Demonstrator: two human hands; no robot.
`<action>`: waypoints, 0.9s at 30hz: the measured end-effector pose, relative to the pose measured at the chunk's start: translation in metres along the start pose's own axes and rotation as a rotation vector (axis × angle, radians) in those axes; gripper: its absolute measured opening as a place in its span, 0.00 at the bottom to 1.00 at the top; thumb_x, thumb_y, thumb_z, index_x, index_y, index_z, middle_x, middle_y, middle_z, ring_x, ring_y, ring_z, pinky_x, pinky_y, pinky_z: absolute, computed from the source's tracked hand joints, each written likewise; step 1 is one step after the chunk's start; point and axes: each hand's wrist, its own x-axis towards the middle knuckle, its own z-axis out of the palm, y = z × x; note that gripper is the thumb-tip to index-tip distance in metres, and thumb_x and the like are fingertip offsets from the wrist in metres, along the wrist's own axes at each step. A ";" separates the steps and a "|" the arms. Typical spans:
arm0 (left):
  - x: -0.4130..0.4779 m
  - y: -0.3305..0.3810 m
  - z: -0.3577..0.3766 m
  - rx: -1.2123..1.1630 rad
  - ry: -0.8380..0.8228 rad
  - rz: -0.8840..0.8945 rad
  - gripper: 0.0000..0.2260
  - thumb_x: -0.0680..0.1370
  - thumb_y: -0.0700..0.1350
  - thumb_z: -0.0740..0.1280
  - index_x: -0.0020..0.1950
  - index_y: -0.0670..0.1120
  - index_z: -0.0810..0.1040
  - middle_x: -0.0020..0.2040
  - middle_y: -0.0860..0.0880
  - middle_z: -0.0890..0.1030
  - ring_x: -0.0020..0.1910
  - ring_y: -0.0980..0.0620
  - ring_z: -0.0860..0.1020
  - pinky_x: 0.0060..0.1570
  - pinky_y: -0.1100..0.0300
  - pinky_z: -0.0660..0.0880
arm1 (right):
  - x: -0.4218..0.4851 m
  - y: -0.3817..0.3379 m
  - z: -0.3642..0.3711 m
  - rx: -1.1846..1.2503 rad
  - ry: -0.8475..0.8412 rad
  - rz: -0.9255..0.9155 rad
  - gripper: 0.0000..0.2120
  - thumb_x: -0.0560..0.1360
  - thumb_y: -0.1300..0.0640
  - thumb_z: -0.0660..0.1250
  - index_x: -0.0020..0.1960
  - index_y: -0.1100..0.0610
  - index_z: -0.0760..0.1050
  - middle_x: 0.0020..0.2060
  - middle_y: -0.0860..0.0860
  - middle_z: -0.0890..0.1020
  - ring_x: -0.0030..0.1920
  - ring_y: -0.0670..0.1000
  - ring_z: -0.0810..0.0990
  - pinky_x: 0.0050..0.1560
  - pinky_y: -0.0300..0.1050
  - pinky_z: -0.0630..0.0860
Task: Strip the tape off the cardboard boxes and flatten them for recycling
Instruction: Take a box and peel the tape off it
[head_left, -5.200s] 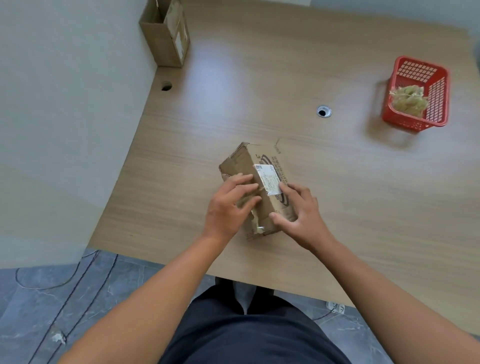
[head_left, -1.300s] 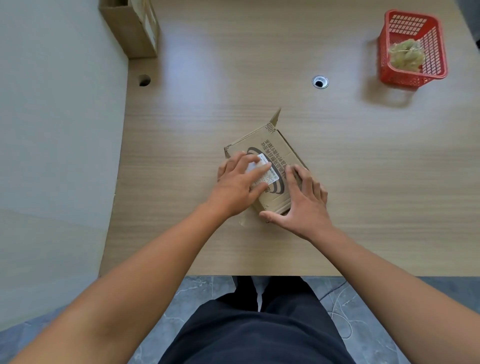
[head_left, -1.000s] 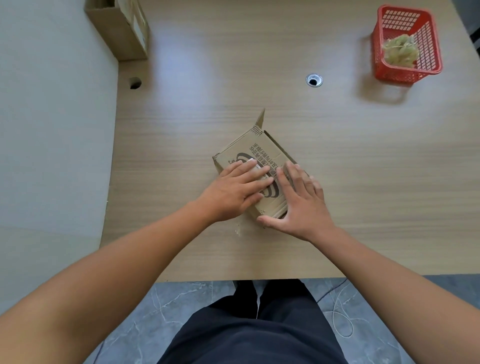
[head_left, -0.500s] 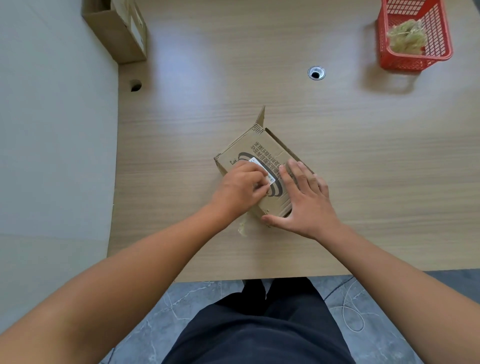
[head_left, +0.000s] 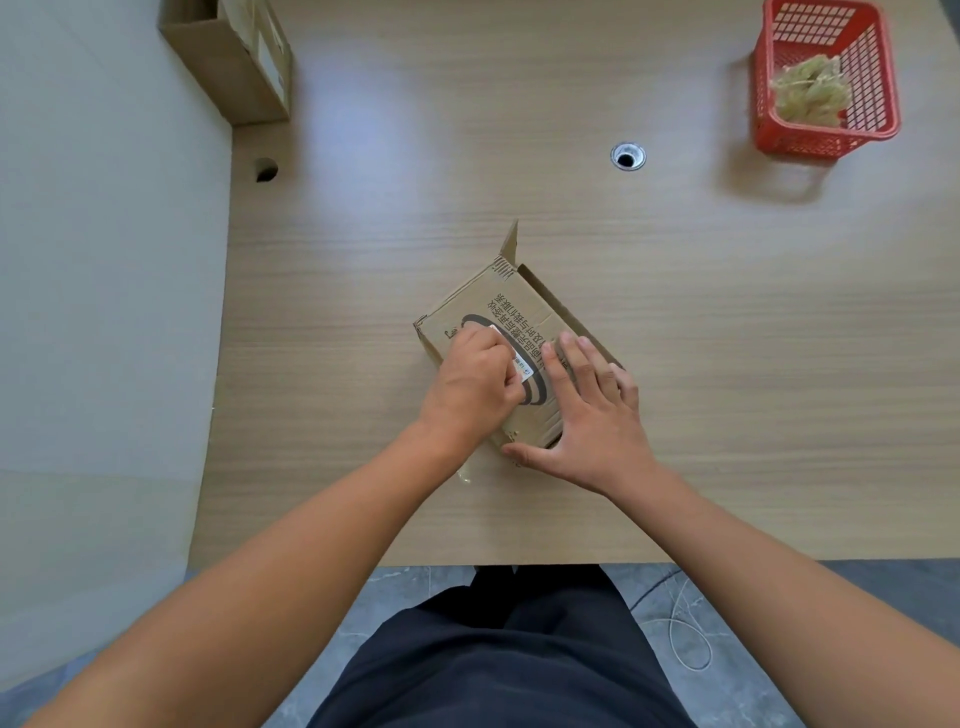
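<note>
Cardboard of the creased, printed box (head_left: 498, 312) is held down on the wood-grain table (head_left: 363, 260) under the flat right hand (head_left: 592, 415); its white label (head_left: 521, 366) is pinched by the curled left hand (head_left: 475, 387) alongside.

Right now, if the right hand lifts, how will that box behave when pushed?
Probably slides easily: the box is small, the table smooth. Its open flap suggests walls may buckle. Flat right hand likely steadies it while left hand pinches the label.

The wooden table (head_left: 363, 249) carries a cardboard box (head_left: 493, 306) near the middle of its front edge. A second box (head_left: 228, 73) stands at the far left corner, a red basket (head_left: 810, 143) at the far right.
</note>
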 end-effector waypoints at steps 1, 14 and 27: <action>0.000 0.001 -0.001 0.027 -0.016 0.024 0.06 0.70 0.32 0.72 0.34 0.36 0.78 0.40 0.40 0.79 0.48 0.37 0.78 0.53 0.53 0.72 | 0.000 0.001 0.000 -0.003 -0.006 -0.005 0.60 0.64 0.15 0.51 0.84 0.51 0.52 0.84 0.50 0.49 0.83 0.49 0.44 0.78 0.58 0.51; 0.002 -0.002 -0.013 0.018 -0.095 0.023 0.08 0.74 0.33 0.71 0.35 0.35 0.78 0.41 0.39 0.80 0.46 0.40 0.78 0.50 0.59 0.69 | 0.000 0.001 0.001 -0.004 -0.022 -0.007 0.60 0.64 0.16 0.52 0.84 0.52 0.51 0.84 0.50 0.49 0.83 0.50 0.44 0.77 0.57 0.48; 0.008 0.002 -0.008 0.216 -0.167 0.064 0.05 0.77 0.38 0.67 0.44 0.36 0.78 0.48 0.39 0.79 0.54 0.40 0.74 0.55 0.52 0.70 | -0.001 0.002 0.002 -0.008 -0.031 -0.015 0.60 0.64 0.15 0.48 0.84 0.52 0.48 0.84 0.50 0.45 0.82 0.50 0.41 0.78 0.58 0.47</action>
